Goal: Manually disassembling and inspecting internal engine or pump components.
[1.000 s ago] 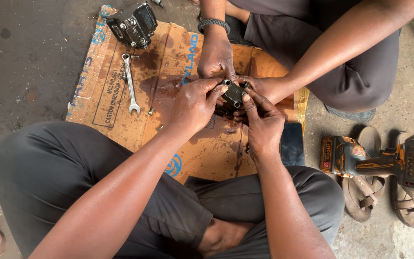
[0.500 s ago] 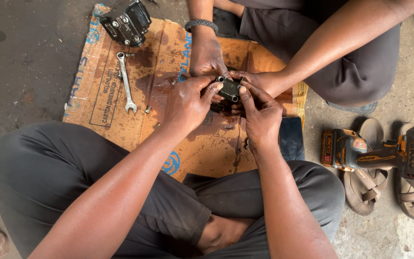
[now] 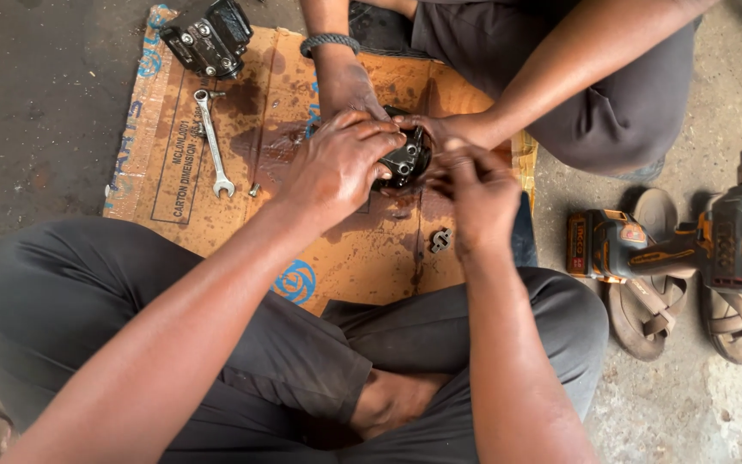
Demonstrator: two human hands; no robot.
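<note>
The person sat cross-legged on the concrete floor with a flattened sheet of oil-stained cardboard in front of the knees. A small dark metal engine part was held just above the middle of that cardboard, ringed by four hands. The left hand was curled over the part's left side, its fingers closed on the upper edge. The right hand sat just beside the part on the right, fingers drawn together, thumb and forefinger pressed as in a pinch; whether anything lay between them could not be told. A co-worker's hand with a braided wristband reached in from above and touched the part behind the left hand, and the co-worker's other hand met it from the upper right. A small metal bracket lay on the cardboard below the right hand. A combination spanner lay on the cardboard's left portion with a small bolt near its open end, and a black machined housing rested at the top left corner. Well apart on the right, a cordless impact wrench lay across a pair of brown sandals.
</note>
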